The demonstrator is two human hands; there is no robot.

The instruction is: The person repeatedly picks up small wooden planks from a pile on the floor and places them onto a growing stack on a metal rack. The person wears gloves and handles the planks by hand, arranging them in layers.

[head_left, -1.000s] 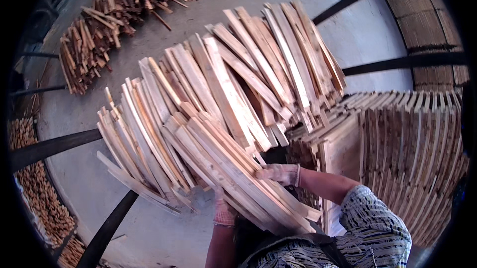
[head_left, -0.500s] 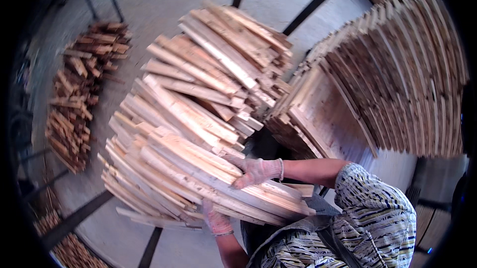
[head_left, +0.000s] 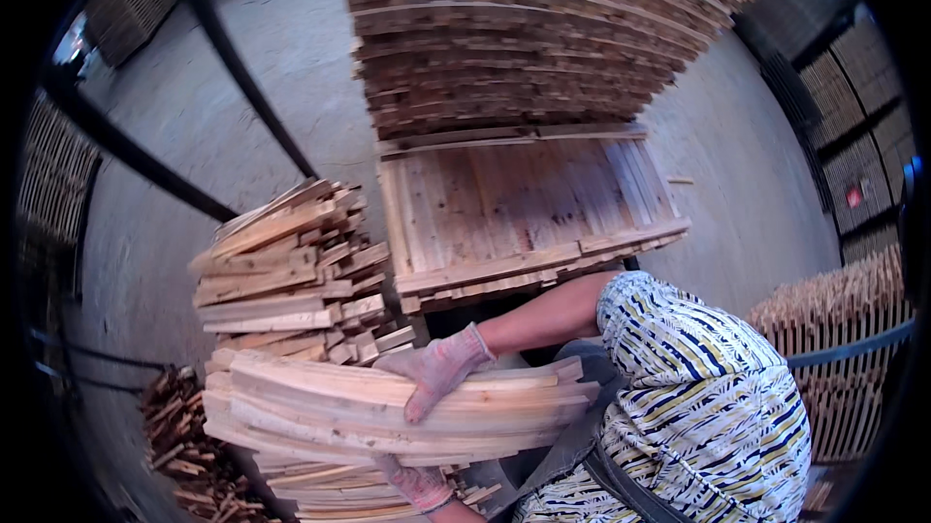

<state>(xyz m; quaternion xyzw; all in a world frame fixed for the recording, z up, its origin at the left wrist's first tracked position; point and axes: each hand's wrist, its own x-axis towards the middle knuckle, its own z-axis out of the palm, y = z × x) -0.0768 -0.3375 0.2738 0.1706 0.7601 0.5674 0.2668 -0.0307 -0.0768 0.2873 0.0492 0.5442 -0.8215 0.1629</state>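
A thick bundle of pale wooden slats (head_left: 320,407) lies across my two gloved hands, its right end against the dark apron (head_left: 572,421) at my body. Over the bundle's far top edge is my right hand (head_left: 441,368), fingers and thumb closed on the wood. My left hand (head_left: 417,486) grips the near side from below, some of its fingers hidden under the slats. Beyond the bundle stands a pile of loose slats (head_left: 272,276), and more slats (head_left: 339,489) show beneath it.
Ahead is a low platform of boards (head_left: 524,198), with a tall layered wood stack (head_left: 524,48) behind it. Dark metal bars (head_left: 238,58) slope down at left. A darker scrap heap (head_left: 199,445) sits at lower left. Slatted stacks (head_left: 839,329) stand at right.
My view has swung right, bringing the board platform and tall stack to the middle. The bundle, held in both hands, is now apart from the pile and turned more level.
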